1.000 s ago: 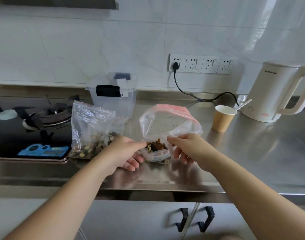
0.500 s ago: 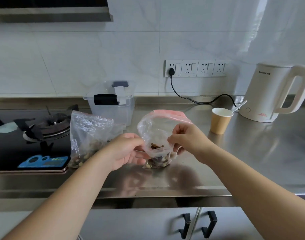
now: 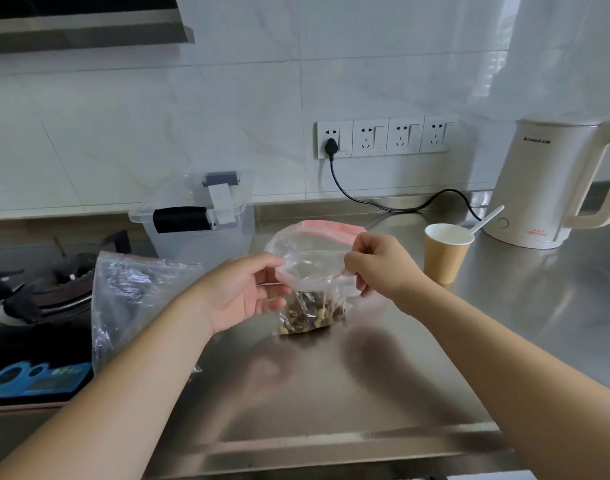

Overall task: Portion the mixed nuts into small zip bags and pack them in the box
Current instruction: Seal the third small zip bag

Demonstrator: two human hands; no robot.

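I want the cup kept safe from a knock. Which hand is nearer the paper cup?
Right. The right hand pinches the small zip bag just left of the paper cup; the left hand is beyond the bag.

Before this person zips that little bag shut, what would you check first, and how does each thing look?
1. Nuts settled at the bottom of the small zip bag: ok.
2. Bag mouth sealed: not ok, it gapes open.
3. Left hand holds the near rim: ok.
4. Right hand pinches the rim on the other side: ok.
5. Clear box open to take the bag: not ok, its lid is on.
6. Portion size right: cannot tell.
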